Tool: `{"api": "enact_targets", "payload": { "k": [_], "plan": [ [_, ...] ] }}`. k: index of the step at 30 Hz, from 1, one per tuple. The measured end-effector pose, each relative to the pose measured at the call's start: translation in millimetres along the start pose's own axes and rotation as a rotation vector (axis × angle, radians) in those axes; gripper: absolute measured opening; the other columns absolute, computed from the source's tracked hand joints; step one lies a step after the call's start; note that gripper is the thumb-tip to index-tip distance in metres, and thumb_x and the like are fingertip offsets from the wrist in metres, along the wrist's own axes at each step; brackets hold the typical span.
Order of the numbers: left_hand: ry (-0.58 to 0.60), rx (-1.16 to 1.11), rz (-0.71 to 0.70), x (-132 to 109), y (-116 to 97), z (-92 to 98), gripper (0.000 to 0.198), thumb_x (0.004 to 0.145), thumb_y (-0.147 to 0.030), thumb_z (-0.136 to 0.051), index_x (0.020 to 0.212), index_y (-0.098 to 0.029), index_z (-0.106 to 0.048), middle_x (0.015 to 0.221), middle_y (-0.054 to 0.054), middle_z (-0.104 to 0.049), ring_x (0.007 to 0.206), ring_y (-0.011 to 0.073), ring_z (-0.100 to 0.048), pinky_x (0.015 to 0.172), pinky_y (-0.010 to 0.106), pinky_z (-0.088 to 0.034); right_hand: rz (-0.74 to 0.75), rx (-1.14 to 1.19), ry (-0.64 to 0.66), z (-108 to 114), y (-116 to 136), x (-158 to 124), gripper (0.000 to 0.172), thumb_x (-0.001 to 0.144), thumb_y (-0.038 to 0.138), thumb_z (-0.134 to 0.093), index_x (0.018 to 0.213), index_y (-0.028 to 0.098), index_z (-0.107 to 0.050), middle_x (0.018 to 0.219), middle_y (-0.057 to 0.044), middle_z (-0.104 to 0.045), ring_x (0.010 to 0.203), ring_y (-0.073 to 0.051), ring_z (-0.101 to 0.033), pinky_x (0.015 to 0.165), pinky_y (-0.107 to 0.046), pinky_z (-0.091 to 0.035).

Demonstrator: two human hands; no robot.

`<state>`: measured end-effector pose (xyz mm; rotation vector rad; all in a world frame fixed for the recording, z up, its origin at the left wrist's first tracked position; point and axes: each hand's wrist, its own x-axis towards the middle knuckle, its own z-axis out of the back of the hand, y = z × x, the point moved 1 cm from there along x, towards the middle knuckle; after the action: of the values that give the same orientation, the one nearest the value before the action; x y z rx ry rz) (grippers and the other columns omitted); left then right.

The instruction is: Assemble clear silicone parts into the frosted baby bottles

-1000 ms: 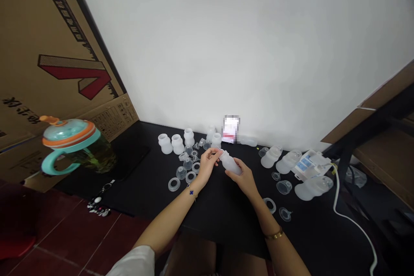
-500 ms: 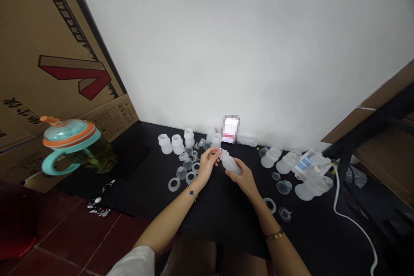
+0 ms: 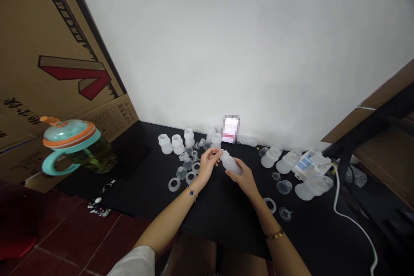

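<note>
My right hand (image 3: 243,175) is wrapped round a frosted white bottle (image 3: 230,163) held tilted over the black table (image 3: 213,207). My left hand (image 3: 207,164) pinches at the bottle's neck, fingers closed on its mouth; what they hold there is too small to make out. Left of my hands lie several clear rings and nipples (image 3: 186,169). Three upright white bottles (image 3: 176,142) stand behind them.
More bottles lie on their sides at the right (image 3: 284,161), beside a white pump unit (image 3: 309,164) with a white cable (image 3: 352,220). A teal and orange handled jug (image 3: 73,144) stands at the left before cardboard boxes (image 3: 48,69). Keys (image 3: 98,205) lie near the front edge.
</note>
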<state>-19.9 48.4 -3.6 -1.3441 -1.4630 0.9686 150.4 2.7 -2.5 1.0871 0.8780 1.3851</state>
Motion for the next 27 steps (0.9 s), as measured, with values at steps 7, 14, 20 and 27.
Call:
{"api": "enact_targets", "payload": {
  "k": [7,14,20,27],
  "plan": [
    [0.05,0.031,-0.018,-2.1,-0.6,-0.6,0.049,0.081,-0.051,-0.074,0.114,-0.016,-0.067,0.102,0.008,-0.069,0.066,0.0112,-0.058,0.052,0.021,-0.046,-0.049,0.166,0.022,-0.6,-2.0,3.2,0.049,0.069,0.039,-0.083,0.114,0.024,-0.072,0.111,-0.004,-0.074,0.104,-0.031,-0.066,0.09,-0.04,-0.05],
    [0.251,0.222,-0.045,-10.3,-2.9,-9.9,0.041,0.079,-0.045,-0.078,0.108,-0.017,-0.074,0.106,0.01,-0.073,0.095,0.0229,-0.067,0.072,0.027,-0.053,-0.122,0.404,0.069,0.2,9.6,0.8,0.051,0.072,0.044,-0.083,0.118,0.026,-0.072,0.119,-0.005,-0.074,0.113,-0.032,-0.065,0.098,-0.043,-0.048],
    [0.269,0.136,-0.006,-10.1,0.6,-11.3,0.046,0.078,-0.045,-0.08,0.112,-0.015,-0.072,0.109,0.012,-0.074,0.101,0.0267,-0.069,0.087,0.035,-0.054,-0.134,0.479,0.051,-4.3,6.8,0.2,0.054,0.069,0.043,-0.086,0.119,0.029,-0.07,0.127,-0.005,-0.071,0.124,-0.032,-0.061,0.107,-0.047,-0.045],
    [0.401,-0.073,0.114,-14.6,-6.0,-15.3,0.048,0.076,-0.048,-0.081,0.111,-0.016,-0.072,0.105,0.01,-0.074,0.099,0.0254,-0.069,0.088,0.033,-0.051,-0.17,0.587,-0.125,10.1,2.8,5.5,0.049,0.078,0.053,-0.077,0.119,0.028,-0.07,0.134,-0.008,-0.067,0.13,-0.032,-0.056,0.1,-0.044,-0.05]
  ]
}}
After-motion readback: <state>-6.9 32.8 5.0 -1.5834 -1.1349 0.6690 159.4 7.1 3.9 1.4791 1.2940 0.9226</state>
